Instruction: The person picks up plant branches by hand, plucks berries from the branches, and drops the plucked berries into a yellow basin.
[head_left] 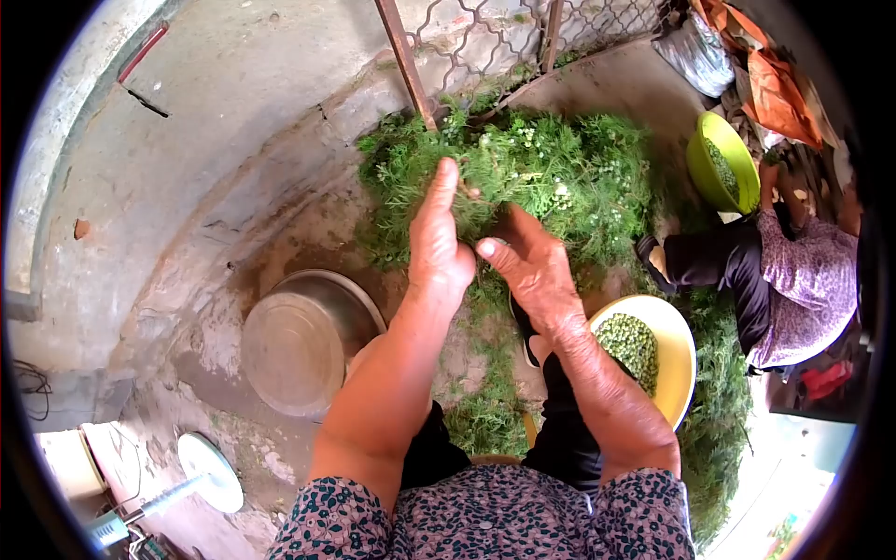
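A large heap of feathery green herb plants [579,177] with small pale round heads lies on the ground ahead of me. My left hand [439,238] is raised over its near edge, closed around a feathery green sprig [481,173], with most of its fingers hidden behind the palm and leaves. Just to the right, my right hand [534,266] is curled with its thumb toward the left hand. Its fingertips are hidden, so what they pinch cannot be made out. Below it, a yellow bowl [677,350] holds many small round green pieces [627,347].
An upturned metal pot [294,350] sits at left, near a white fan [210,471]. At right, a person [803,280] sits by a lime-green basin [737,154] with green pieces inside. More cut greens [719,420] lie at lower right. A metal lattice [485,42] stands behind the heap.
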The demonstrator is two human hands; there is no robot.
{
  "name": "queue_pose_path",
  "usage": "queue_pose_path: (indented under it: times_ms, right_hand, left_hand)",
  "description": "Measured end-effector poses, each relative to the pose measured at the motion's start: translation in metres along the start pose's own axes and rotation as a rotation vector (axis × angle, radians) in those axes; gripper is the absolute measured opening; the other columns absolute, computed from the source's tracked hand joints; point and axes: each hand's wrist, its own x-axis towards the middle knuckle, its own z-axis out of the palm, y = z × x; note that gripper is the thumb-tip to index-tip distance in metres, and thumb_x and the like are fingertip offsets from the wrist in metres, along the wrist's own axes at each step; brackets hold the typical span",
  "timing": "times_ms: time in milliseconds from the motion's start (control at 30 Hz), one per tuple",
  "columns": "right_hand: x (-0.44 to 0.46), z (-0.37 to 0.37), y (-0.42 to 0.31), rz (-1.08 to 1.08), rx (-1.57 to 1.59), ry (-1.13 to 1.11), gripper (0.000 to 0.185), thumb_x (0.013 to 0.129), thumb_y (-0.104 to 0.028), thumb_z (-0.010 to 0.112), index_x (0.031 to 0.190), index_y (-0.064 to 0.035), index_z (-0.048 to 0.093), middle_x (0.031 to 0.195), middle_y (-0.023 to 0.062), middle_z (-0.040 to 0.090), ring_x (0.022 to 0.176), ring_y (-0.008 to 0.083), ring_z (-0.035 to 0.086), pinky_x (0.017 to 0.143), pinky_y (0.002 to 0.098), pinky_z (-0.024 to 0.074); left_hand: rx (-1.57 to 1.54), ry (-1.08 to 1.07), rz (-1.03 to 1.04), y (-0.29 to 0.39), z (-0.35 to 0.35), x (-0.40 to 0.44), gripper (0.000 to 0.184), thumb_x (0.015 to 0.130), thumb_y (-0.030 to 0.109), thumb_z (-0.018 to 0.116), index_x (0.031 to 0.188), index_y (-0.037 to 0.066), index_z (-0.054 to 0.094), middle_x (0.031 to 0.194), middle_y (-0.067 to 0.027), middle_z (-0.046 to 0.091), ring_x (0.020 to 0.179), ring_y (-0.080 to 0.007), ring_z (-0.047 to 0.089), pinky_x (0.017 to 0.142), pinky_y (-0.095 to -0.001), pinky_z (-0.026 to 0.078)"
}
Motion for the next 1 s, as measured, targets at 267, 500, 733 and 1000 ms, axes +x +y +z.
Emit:
queue_pose_path:
  times_ms: [267,500,733,1000]
  right_hand:
    - [0.013,-0.004,0.004,0.304,0.479,0.035,0.085,0.066,-0.033,0.076,0.129,0.0012,0.032,0.116,0.0153,0.049,0.105,0.0234,0.048,0.095,0.0393,0.0366]
    - [0.019,-0.021,-0.006,0.409,0.635,0.292,0.043,0.081,-0.02,0.062,0.119,-0.0061,0.048,0.111,0.0073,0.056,0.102,0.0202,0.05,0.088,0.0345,0.0394]
    - [0.02,-0.032,-0.003,0.513,0.994,0.248,0.032,0.084,-0.011,0.053,0.112,0.0026,0.052,0.106,0.0117,0.058,0.097,0.0212,0.054,0.087,0.0354,0.0419]
    - [0.016,-0.034,0.021,0.537,0.779,0.179,0.05,0.066,-0.016,0.051,0.114,0.0,0.051,0.114,0.0099,0.054,0.103,0.0254,0.051,0.093,0.0465,0.0367]
  left_hand:
    - [0.617,-0.538,0.088,0.006,0.013,-0.019,0.077,0.068,0.05,0.07,0.121,0.0,0.043,0.117,-0.0159,0.049,0.11,-0.0246,0.046,0.092,-0.0361,0.037]
    - [0.763,-0.518,0.507,0.01,0.02,-0.019,0.064,0.077,0.05,0.059,0.116,-0.001,0.051,0.12,-0.0197,0.051,0.117,-0.0266,0.044,0.102,-0.0389,0.029]
    - [0.664,-0.014,0.261,0.025,-0.006,-0.004,0.033,0.081,0.035,0.063,0.085,0.002,0.063,0.078,-0.0073,0.064,0.07,-0.0143,0.059,0.068,-0.0287,0.047]
    - [0.405,-0.247,0.018,0.017,0.01,-0.006,0.022,0.081,0.022,0.063,0.095,0.005,0.062,0.085,-0.0005,0.062,0.076,-0.0109,0.055,0.067,-0.0264,0.044]
